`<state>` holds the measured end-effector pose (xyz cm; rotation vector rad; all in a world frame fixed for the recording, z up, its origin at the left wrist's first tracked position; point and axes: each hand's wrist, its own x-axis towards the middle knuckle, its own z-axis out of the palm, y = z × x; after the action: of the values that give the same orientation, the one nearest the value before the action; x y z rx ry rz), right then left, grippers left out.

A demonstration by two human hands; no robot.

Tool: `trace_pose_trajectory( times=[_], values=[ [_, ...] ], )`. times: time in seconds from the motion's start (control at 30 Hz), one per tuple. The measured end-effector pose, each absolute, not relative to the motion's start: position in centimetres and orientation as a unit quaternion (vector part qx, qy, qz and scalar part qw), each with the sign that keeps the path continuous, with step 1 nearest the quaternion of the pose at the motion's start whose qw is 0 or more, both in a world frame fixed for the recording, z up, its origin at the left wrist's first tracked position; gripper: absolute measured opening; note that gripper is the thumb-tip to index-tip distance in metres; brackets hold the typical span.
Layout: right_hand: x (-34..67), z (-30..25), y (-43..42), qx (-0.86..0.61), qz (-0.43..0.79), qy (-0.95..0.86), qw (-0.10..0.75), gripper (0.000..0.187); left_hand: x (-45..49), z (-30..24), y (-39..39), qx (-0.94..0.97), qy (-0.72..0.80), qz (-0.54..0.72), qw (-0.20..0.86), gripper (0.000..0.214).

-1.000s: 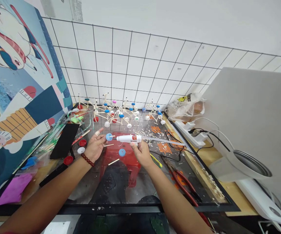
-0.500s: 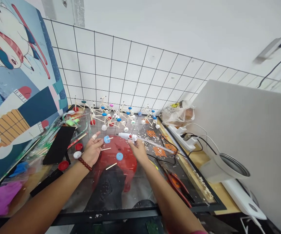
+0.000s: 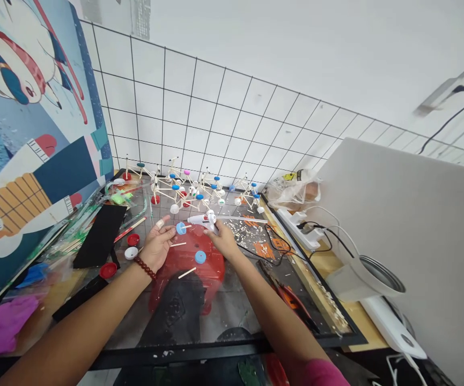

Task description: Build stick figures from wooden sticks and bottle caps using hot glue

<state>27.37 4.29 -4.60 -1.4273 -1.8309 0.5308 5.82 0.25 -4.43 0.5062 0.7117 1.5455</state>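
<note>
My left hand (image 3: 157, 244) pinches a blue bottle cap (image 3: 181, 228) that has a thin wooden stick fixed to it, and a bead bracelet sits on that wrist. My right hand (image 3: 222, 239) grips a white hot glue gun (image 3: 201, 219) with its nozzle pointing left at the cap. A clear glue stick (image 3: 243, 219) juts out of the gun's back. Both hands hover over a glass table top (image 3: 232, 316); a red plastic stool (image 3: 183, 268) shows beneath it. A second blue cap (image 3: 200, 257) and loose sticks (image 3: 186, 273) lie on the glass.
Several stick-and-cap models (image 3: 191, 190) line the back edge by the tiled wall. Red and white caps (image 3: 131, 245) and a black sheet (image 3: 103, 235) lie at the left. At the right are a power strip (image 3: 300, 222), black cables, red pliers (image 3: 292, 300) and a plastic bag (image 3: 296, 187).
My right hand has carried the glue gun left and away from me, until its nozzle is right by the blue cap. My left hand has stayed almost still. The camera view has shifted slightly.
</note>
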Motion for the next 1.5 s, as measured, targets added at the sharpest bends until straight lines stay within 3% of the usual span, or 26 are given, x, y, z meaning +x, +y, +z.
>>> trace_pose_trajectory(
  times=[0.17, 0.3, 0.4, 0.53, 0.63, 0.73, 0.83, 1.03, 1.5],
  values=[
    [28.5, -3.6, 1.7, -0.574, 0.125, -0.729, 0.350, 0.046, 5.7, -4.5, 0.3, 0.222, 0.310, 0.671, 0.635, 0.054],
    [28.6, -3.4, -1.4, -0.576, 0.038, -0.736, 0.354, 0.015, 5.7, -4.4, 0.3, 0.216, 0.307, 0.671, 0.639, 0.052],
    [28.2, -3.3, -2.7, -0.509, 0.133, -0.769, 0.363, 0.013, 5.8, -4.1, 0.2, 0.218, 0.308, 0.667, 0.642, 0.049],
    [27.9, -3.2, -3.0, -0.482, 0.210, -0.783, 0.333, 0.038, 6.0, -4.0, -0.1, 0.239, 0.309, 0.658, 0.643, 0.053],
    [28.0, -3.5, -2.8, -0.486, 0.214, -0.792, 0.301, 0.047, 6.3, -3.9, -0.5, 0.270, 0.312, 0.642, 0.646, 0.058],
    [27.9, -4.2, -2.7, -0.458, 0.207, -0.810, 0.302, 0.036, 6.5, -3.8, -0.8, 0.304, 0.324, 0.629, 0.638, 0.062],
    [27.7, -4.8, -2.3, -0.459, 0.233, -0.778, 0.360, 0.023, 6.8, -3.7, -0.9, 0.324, 0.337, 0.624, 0.626, 0.064],
    [27.7, -4.7, -1.2, -0.427, 0.447, -0.599, 0.509, 0.028, 7.2, -3.6, -1.2, 0.348, 0.361, 0.628, 0.596, 0.063],
    [27.8, -5.4, -1.2, -0.360, 0.567, -0.559, 0.486, 0.044, 8.0, -3.0, -2.1, 0.428, 0.399, 0.626, 0.515, 0.065]
  ],
)
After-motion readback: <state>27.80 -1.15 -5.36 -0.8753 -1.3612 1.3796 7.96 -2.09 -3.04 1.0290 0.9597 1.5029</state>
